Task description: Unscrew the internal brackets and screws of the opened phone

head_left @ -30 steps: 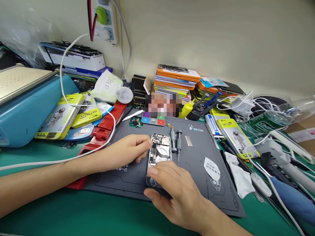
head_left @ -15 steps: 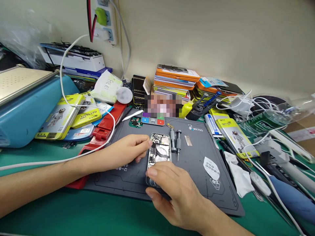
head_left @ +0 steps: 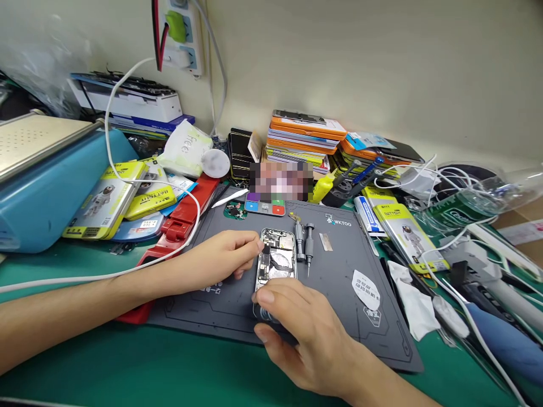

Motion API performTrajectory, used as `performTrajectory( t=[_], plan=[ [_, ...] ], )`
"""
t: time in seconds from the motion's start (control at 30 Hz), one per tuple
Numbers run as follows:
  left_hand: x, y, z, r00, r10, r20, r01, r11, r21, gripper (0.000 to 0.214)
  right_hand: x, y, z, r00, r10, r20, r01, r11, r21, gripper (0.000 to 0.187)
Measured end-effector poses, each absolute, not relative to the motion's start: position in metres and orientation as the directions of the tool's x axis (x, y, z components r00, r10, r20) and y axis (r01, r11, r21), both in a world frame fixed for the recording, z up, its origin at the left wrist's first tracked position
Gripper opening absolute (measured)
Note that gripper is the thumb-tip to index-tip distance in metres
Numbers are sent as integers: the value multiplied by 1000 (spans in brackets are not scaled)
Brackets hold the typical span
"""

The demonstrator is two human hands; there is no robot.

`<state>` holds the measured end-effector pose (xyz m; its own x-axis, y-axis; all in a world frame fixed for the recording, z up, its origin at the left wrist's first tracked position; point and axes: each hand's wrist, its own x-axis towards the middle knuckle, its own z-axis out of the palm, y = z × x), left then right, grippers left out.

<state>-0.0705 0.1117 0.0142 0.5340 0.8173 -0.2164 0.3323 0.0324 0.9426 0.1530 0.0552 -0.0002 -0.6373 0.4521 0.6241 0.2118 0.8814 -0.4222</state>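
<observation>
An opened smartphone [head_left: 283, 260] lies on the dark grey work mat [head_left: 339, 316], its circuit board and inner parts showing. My left hand [head_left: 240, 251] is closed, its curled fingertips against the phone's upper left edge; whatever lies under them is hidden. Over the phone's lower end is my right hand [head_left: 309, 333], thumb apart from the bent fingers, covering part of the phone. I see no tool in it. Just right of the phone, two grey screwdrivers [head_left: 304, 246] lie side by side. A small metallic plate [head_left: 326, 242] rests beyond them.
A coloured parts tray [head_left: 265, 208] and a white stick [head_left: 230, 198] lie at the mat's far edge. Yellow battery boxes [head_left: 409, 237] and tools flank the right, a red holder [head_left: 180, 229] the left. A white cable [head_left: 85, 280] crosses above my left forearm.
The view has shifted very slightly. Both hands and the phone hold nearly the same places, with no clear change in grip.
</observation>
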Motion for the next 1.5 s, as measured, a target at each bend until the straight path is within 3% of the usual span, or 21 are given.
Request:
performTrajectory(
  t=[0.33, 0.63, 0.7, 0.77, 0.87, 0.97, 1.1, 1.5],
  plan=[
    [-69, 111, 16, 517, 825, -227, 320, 60, 945, 45, 154, 57, 3, -645, 460, 610, 206, 873, -442, 53],
    [-69, 111, 19, 516, 834, -198, 150, 139, 979, 31, 157, 53, 0, -589, 460, 664, 201, 880, -431, 64],
    [-70, 111, 18, 543, 820, -180, 95, 153, 984, 31, 160, 49, 2, -487, 510, 709, 164, 851, -499, 71],
    [-71, 111, 19, 562, 811, -165, 82, 144, 986, 31, 161, 45, 7, -284, 668, 688, 143, 739, -659, 76],
    [-71, 111, 23, 566, 810, -152, 111, 108, 988, 27, 160, 47, 15, -67, 816, 575, 1, 576, -817, 58],
    [-69, 111, 26, 579, 801, -150, 116, 102, 988, 17, 157, 57, 20, 14, 911, 412, -100, 411, -906, 43],
    [-68, 112, 25, 592, 791, -154, 97, 120, 988, 10, 153, 65, 20, 78, 948, 309, -141, 318, -938, 45],
    [-70, 111, 24, 566, 802, -194, 64, 191, 979, 8, 155, 60, 13, -2, 939, 345, -113, 343, -933, 51]
  ],
)
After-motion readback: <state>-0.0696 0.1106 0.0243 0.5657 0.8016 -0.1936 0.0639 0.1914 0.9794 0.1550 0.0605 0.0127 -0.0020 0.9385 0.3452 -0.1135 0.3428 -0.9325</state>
